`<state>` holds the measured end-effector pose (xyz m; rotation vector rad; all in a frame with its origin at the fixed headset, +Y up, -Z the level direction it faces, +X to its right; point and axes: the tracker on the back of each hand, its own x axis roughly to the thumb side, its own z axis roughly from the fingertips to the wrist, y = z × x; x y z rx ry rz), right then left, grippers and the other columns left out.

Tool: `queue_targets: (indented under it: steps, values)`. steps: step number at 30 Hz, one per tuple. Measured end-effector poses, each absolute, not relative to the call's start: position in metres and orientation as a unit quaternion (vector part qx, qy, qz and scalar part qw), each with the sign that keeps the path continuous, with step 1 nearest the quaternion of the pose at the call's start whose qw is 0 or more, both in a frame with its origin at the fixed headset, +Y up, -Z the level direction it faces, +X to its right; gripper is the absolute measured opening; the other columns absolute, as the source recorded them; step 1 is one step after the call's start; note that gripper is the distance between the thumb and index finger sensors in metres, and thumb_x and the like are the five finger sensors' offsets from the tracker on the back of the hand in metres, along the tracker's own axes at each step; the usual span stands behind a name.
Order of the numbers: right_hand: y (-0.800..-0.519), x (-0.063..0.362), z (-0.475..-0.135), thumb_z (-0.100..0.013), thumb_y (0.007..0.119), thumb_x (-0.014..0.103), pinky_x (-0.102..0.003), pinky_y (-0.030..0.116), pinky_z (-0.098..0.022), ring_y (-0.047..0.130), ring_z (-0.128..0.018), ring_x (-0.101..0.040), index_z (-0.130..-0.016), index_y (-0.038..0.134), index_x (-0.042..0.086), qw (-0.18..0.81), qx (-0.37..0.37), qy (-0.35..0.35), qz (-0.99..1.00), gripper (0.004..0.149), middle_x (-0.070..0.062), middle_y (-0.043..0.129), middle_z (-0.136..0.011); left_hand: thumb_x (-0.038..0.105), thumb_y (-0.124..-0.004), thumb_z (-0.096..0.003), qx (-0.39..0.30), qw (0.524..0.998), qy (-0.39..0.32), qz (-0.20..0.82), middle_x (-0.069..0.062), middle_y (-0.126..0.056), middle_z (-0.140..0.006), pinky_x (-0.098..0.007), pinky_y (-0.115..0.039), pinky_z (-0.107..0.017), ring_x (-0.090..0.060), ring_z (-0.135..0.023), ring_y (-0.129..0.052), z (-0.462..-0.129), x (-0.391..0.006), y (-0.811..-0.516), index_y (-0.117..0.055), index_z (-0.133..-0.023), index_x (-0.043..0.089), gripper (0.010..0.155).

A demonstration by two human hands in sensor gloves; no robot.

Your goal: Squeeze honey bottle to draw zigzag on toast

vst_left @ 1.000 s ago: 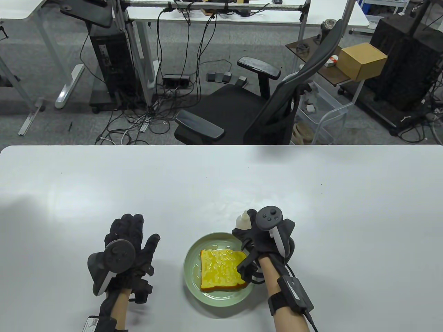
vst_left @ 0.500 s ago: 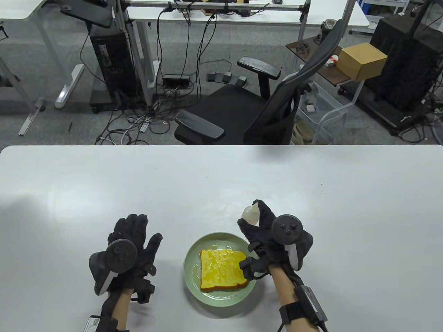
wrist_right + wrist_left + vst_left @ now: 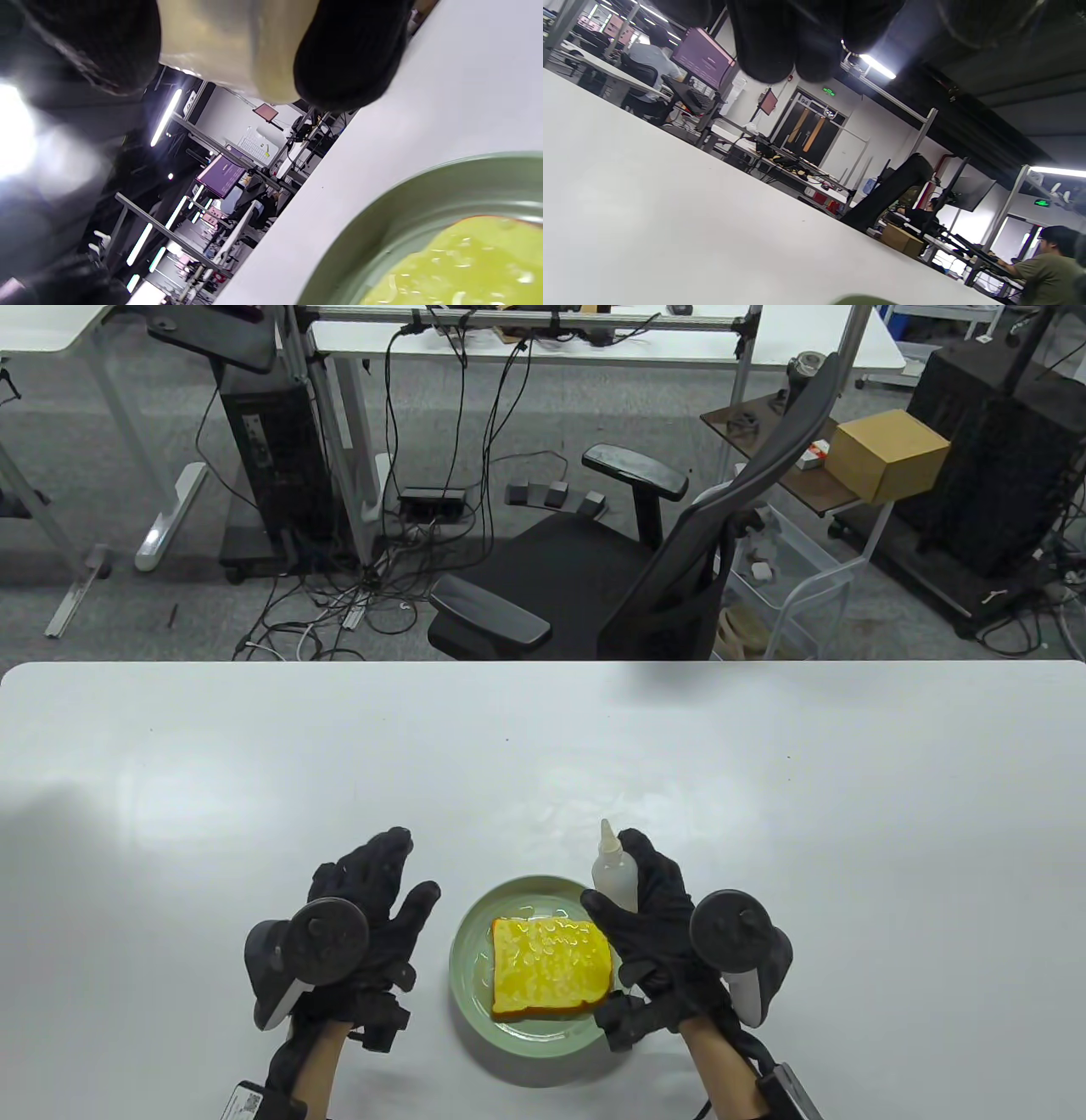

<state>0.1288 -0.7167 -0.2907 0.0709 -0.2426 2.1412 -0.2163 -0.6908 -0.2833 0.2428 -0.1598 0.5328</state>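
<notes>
A slice of toast [image 3: 550, 967] with glossy honey lines on it lies on a green plate [image 3: 472, 984] near the table's front edge. My right hand [image 3: 653, 916] grips a pale honey bottle [image 3: 614, 872] upright, nozzle up, at the plate's right rim. The right wrist view shows the bottle [image 3: 237, 46] between my gloved fingers [image 3: 348, 55], with the plate [image 3: 382, 228] and toast [image 3: 466, 262] below. My left hand [image 3: 373, 899] rests open on the table just left of the plate, holding nothing. Its fingertips [image 3: 772, 46] hang over the white table in the left wrist view.
The white table [image 3: 254, 780] stretches wide around the plate. A black office chair [image 3: 611, 585] stands beyond the table's far edge. The plate's rim [image 3: 865, 300] barely shows at the bottom of the left wrist view.
My right hand has turned the bottle upright and drawn back toward me, to the plate's right side. My left hand has slid right and forward, closer to the plate.
</notes>
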Motion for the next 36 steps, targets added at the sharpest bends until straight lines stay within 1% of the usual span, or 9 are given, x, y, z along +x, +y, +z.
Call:
queue_targets:
  steps: [3,8,11,17,20,23,29,31,36]
  values:
    - [-0.718,0.125,-0.277,-0.034,0.089,0.052,-0.034,0.093,-0.033,0.089,-0.074,-0.035,-0.103,0.056,0.022,0.390,0.034,-0.132,0.911,0.082,-0.009,0.070,-0.093,0.061,-0.071,-0.0456,0.120,0.955,-0.092,0.255,-0.004,-0.085,-0.098,-0.066,-0.063,-0.071,-0.034,-0.087,-0.093,-0.281,-0.207,-0.687,-0.067,-0.108,0.024,0.073]
    - [-0.721,0.114,-0.261,-0.033,0.090,0.052,-0.035,0.091,-0.035,0.087,-0.075,-0.034,-0.102,0.058,0.025,0.203,0.056,-0.212,0.954,0.080,-0.008,0.069,-0.093,0.059,-0.073,-0.0457,0.121,0.958,-0.118,0.233,-0.003,-0.090,-0.093,-0.064,-0.065,-0.071,-0.031,-0.082,-0.097,-0.276,-0.191,-0.683,-0.071,-0.106,0.024,0.070]
    - [-0.724,0.104,-0.255,-0.033,0.089,0.053,-0.034,0.091,-0.036,0.086,-0.077,-0.033,-0.102,0.057,0.028,0.124,0.075,-0.241,0.960,0.080,-0.007,0.068,-0.094,0.059,-0.072,-0.0457,0.123,0.957,-0.142,0.222,0.001,-0.098,-0.083,-0.064,-0.066,-0.070,-0.028,-0.075,-0.102,-0.272,-0.180,-0.680,-0.081,-0.098,0.023,0.064]
    - [-0.727,0.092,-0.250,-0.033,0.089,0.052,-0.035,0.090,-0.039,0.084,-0.079,-0.033,-0.102,0.056,0.030,0.097,0.110,-0.248,0.958,0.079,-0.007,0.068,-0.095,0.059,-0.072,-0.0460,0.113,0.960,-0.165,0.194,-0.002,-0.092,-0.092,-0.066,-0.063,-0.072,-0.031,-0.083,-0.096,-0.267,-0.161,-0.684,-0.076,-0.102,0.026,0.066]
    - [-0.728,0.087,-0.246,-0.033,0.089,0.052,-0.036,0.090,-0.041,0.083,-0.081,-0.034,-0.102,0.055,0.031,0.079,0.130,-0.256,0.955,0.079,-0.006,0.067,-0.096,0.058,-0.072,-0.0461,0.100,0.961,-0.176,0.187,-0.002,-0.090,-0.094,-0.066,-0.062,-0.072,-0.030,-0.082,-0.097,-0.267,-0.152,-0.689,-0.073,-0.104,0.027,0.066]
    - [-0.729,0.081,-0.243,-0.034,0.089,0.050,-0.037,0.089,-0.044,0.080,-0.084,-0.034,-0.102,0.054,0.033,0.057,0.150,-0.261,0.952,0.079,-0.005,0.065,-0.098,0.058,-0.072,-0.0457,0.081,0.963,-0.186,0.175,0.002,-0.096,-0.085,-0.065,-0.063,-0.071,-0.027,-0.075,-0.101,-0.266,-0.145,-0.691,-0.081,-0.097,0.026,0.062]
    - [-0.728,0.073,-0.238,-0.034,0.089,0.049,-0.039,0.088,-0.047,0.078,-0.087,-0.034,-0.102,0.053,0.034,0.035,0.170,-0.274,0.946,0.079,-0.004,0.064,-0.099,0.056,-0.070,-0.0463,0.041,0.964,-0.201,0.170,0.003,-0.100,-0.074,-0.066,-0.062,-0.071,-0.027,-0.073,-0.102,-0.267,-0.137,-0.698,-0.089,-0.087,0.027,0.053]
    - [-0.728,0.072,-0.237,-0.034,0.089,0.049,-0.039,0.088,-0.048,0.078,-0.087,-0.035,-0.102,0.053,0.034,0.019,0.172,-0.277,0.945,0.078,-0.004,0.064,-0.099,0.054,-0.071,-0.0462,0.024,0.964,-0.208,0.163,0.005,-0.102,-0.068,-0.066,-0.063,-0.071,-0.024,-0.068,-0.105,-0.268,-0.133,-0.699,-0.092,-0.082,0.025,0.051]
    - [-0.729,0.072,-0.237,-0.034,0.089,0.048,-0.040,0.087,-0.049,0.077,-0.088,-0.035,-0.102,0.053,0.035,0.025,0.171,-0.275,0.946,0.078,-0.004,0.064,-0.099,0.049,-0.070,-0.0446,0.049,0.963,-0.221,0.145,0.008,-0.100,-0.071,-0.067,-0.060,-0.073,-0.021,-0.073,-0.102,-0.265,-0.129,-0.699,-0.089,-0.082,0.028,0.047]
